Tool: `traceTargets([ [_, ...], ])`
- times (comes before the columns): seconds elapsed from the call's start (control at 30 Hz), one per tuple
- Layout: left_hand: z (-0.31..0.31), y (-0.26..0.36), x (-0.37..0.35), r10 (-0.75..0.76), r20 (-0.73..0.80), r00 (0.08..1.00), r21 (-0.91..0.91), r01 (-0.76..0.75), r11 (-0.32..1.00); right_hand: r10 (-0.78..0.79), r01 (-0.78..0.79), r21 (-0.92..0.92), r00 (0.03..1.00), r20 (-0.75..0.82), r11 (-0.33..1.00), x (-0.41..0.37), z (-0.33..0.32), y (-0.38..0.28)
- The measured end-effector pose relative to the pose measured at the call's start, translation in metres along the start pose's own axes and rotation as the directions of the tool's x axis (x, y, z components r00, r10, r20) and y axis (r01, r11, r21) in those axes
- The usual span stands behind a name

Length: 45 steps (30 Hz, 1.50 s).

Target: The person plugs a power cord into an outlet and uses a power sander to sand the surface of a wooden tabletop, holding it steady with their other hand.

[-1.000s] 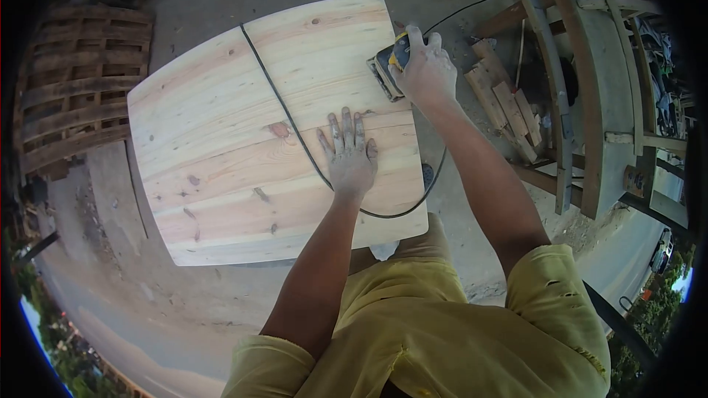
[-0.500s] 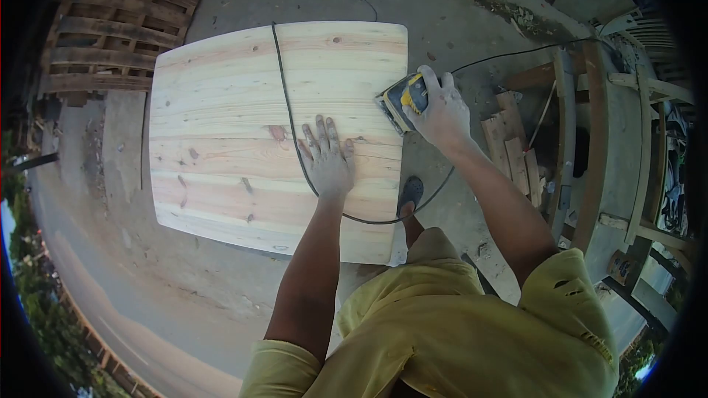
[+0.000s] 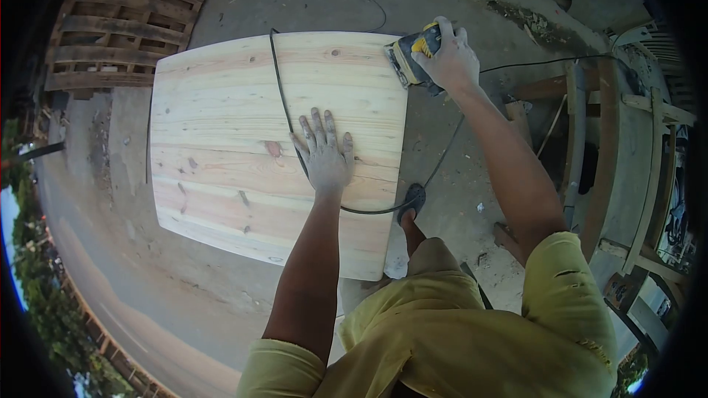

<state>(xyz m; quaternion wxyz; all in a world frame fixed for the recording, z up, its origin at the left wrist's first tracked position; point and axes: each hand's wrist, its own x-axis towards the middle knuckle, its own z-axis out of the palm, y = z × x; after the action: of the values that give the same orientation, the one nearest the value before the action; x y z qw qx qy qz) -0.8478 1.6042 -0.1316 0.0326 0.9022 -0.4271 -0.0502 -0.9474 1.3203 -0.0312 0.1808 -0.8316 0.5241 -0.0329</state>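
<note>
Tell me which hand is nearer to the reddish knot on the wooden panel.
Left. The left hand lies flat on the panel just right of the knot; the right hand grips the sander at the far right corner.

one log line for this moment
left hand: flat on wood panel | right hand: gripping sander at far right corner | cord: across panel

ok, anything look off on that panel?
Yes: a black cord lies loose across the wood panel, running past the left hand. The sander, in the grip of the right hand, partly overhangs the far corner.
</note>
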Motion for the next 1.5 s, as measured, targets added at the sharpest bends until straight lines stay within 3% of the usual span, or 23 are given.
traceTargets([
  [0.1, -0.001, 0.002, -0.002, -0.037, 0.018, 0.999, 0.069, 0.035, 0.997, 0.077, -0.065, 0.147, 0.994, -0.075, 0.987, 0.076, 0.016, 0.025],
  [0.23, -0.002, 0.003, -0.001, -0.079, 0.053, 0.995, 0.165, 0.069, 0.984, 0.19, -0.151, 0.234, 0.97, -0.153, 0.96, 0.073, 0.001, 0.048],
  [0.3, -0.003, 0.005, -0.003, -0.089, 0.051, 0.995, 0.186, 0.078, 0.979, 0.345, -0.236, 0.495, 0.928, -0.141, 0.836, 0.072, 0.005, 0.085],
  [0.37, -0.004, 0.007, -0.001, -0.088, 0.003, 0.996, 0.052, 0.088, 0.995, 0.437, -0.256, 0.68, 0.893, -0.105, 0.687, 0.057, -0.016, 0.117],
  [0.4, -0.007, 0.012, 0.001, -0.079, -0.007, 0.997, 0.053, 0.079, 0.995, 0.43, -0.242, 0.674, 0.894, -0.124, 0.698, 0.058, -0.025, 0.142],
  [0.43, -0.008, 0.02, 0.008, -0.011, 0.0, 1.0, -0.069, 0.011, 0.998, 0.423, -0.23, 0.665, 0.895, -0.142, 0.71, 0.059, -0.035, 0.17],
  [0.47, -0.009, 0.029, 0.016, 0.054, 0.0, 0.999, -0.19, -0.053, 0.98, 0.387, -0.192, 0.531, 0.877, -0.284, 0.825, 0.058, -0.049, 0.196],
  [0.5, -0.016, 0.042, 0.028, 0.208, 0.048, 0.977, -0.479, -0.161, 0.863, 0.323, -0.166, 0.374, 0.853, -0.409, 0.913, 0.055, -0.066, 0.216],
  [0.53, -0.029, 0.058, 0.038, 0.366, 0.048, 0.929, -0.726, -0.219, 0.652, 0.258, -0.157, 0.237, 0.83, -0.495, 0.959, 0.046, -0.084, 0.23],
  [0.57, -0.042, 0.07, 0.042, 0.368, 0.05, 0.928, -0.724, -0.22, 0.653, 0.258, -0.203, 0.165, 0.845, -0.469, 0.965, 0.026, -0.114, 0.223],
  [0.63, -0.066, 0.086, 0.043, 0.451, -0.193, 0.871, -0.535, -0.479, 0.696, 0.166, -0.133, 0.101, 0.851, -0.498, 0.986, 0.003, -0.142, 0.244],
  [0.67, -0.059, 0.08, 0.039, 0.449, -0.194, 0.872, -0.532, -0.478, 0.699, 0.069, -0.061, 0.033, 0.849, -0.524, 0.998, -0.005, -0.148, 0.252],
  [0.73, -0.027, 0.052, 0.025, 0.164, -0.173, 0.971, -0.411, -0.222, 0.884, -0.028, 0.04, 0.011, 0.838, -0.545, 0.999, -0.024, -0.149, 0.255],
  [0.77, -0.016, 0.036, 0.015, 0.081, -0.12, 0.989, -0.28, -0.112, 0.954, -0.119, 0.136, -0.013, 0.818, -0.563, 0.991, -0.035, -0.147, 0.256],
  [0.8, -0.007, 0.022, 0.003, -0.008, -0.078, 0.997, -0.134, -0.003, 0.991, -0.109, 0.128, -0.006, 0.82, -0.563, 0.992, -0.047, -0.141, 0.251],
  [0.83, 0.0, 0.013, -0.008, 0.0, -0.075, 0.997, -0.128, -0.01, 0.992, -0.156, 0.2, 0.034, 0.849, -0.505, 0.979, -0.059, -0.131, 0.24],
  [0.87, 0.007, 0.005, -0.017, -0.092, -0.045, 0.995, -0.063, 0.089, 0.994, -0.207, 0.269, 0.079, 0.87, -0.447, 0.96, -0.072, -0.119, 0.227],
  [0.9, 0.01, 0.002, -0.022, -0.187, -0.024, 0.982, 0.003, 0.187, 0.982, -0.208, 0.282, 0.138, 0.894, -0.396, 0.95, -0.086, -0.105, 0.211],
  [0.93, 0.008, 0.003, -0.021, -0.181, -0.023, 0.983, 0.006, 0.181, 0.983, -0.212, 0.291, 0.196, 0.914, -0.344, 0.936, -0.101, -0.087, 0.193],
  [1.13, 0.002, 0.003, -0.022, -0.179, 0.02, 0.984, 0.007, 0.179, 0.984, -0.114, 0.118, 0.534, 0.993, -0.04, 0.837, -0.208, 0.029, 0.111],
  [1.23, 0.004, 0.004, -0.022, -0.182, 0.028, 0.983, 0.044, 0.181, 0.983, -0.099, 0.121, 0.565, 0.993, -0.07, 0.816, -0.238, 0.053, 0.086],
  [1.33, 0.002, 0.003, -0.023, -0.186, 0.046, 0.981, 0.075, 0.183, 0.98, 0.001, -0.027, 0.552, 0.999, 0.049, 0.834, -0.213, 0.036, 0.063],
  [1.5, 0.004, 0.003, -0.02, -0.164, 0.035, 0.986, 0.086, 0.16, 0.983, 0.039, -0.031, 0.35, 0.999, -0.017, 0.936, -0.085, 0.022, 0.041],
])
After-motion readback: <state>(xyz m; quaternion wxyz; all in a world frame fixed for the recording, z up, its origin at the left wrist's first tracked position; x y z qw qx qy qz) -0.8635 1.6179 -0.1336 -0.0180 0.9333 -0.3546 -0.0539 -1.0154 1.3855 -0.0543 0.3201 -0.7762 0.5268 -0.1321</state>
